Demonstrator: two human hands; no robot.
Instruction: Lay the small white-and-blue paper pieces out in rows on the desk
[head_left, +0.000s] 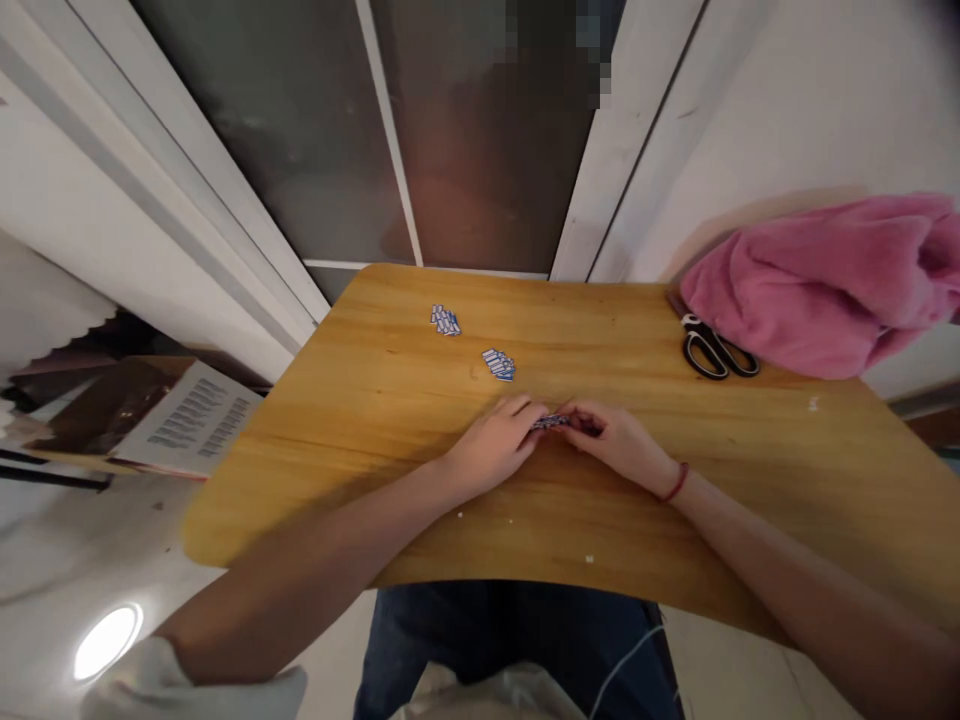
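My left hand [505,437] and my right hand [611,437] meet over the middle of the wooden table [360,500]. Between their fingertips is a small stack of blue-and-white paper pieces [551,421]. Both hands have their fingers closed on it, the left at one end and the right at the other; the right fingers partly hide its far end. Just beyond the left hand lies a fanned pile of similar blue-and-white pieces [499,364]. Another such pile [445,320] rests farther back and to the left. What is printed on the pieces is too small to read.
Black-handled scissors [716,352] lie at the back right, partly under a pink plush cloth [817,285]. Tiny white scraps [589,559] dot the tabletop. A cardboard box [180,420] stands left of the table. A glass-panelled door [480,180] is behind it.
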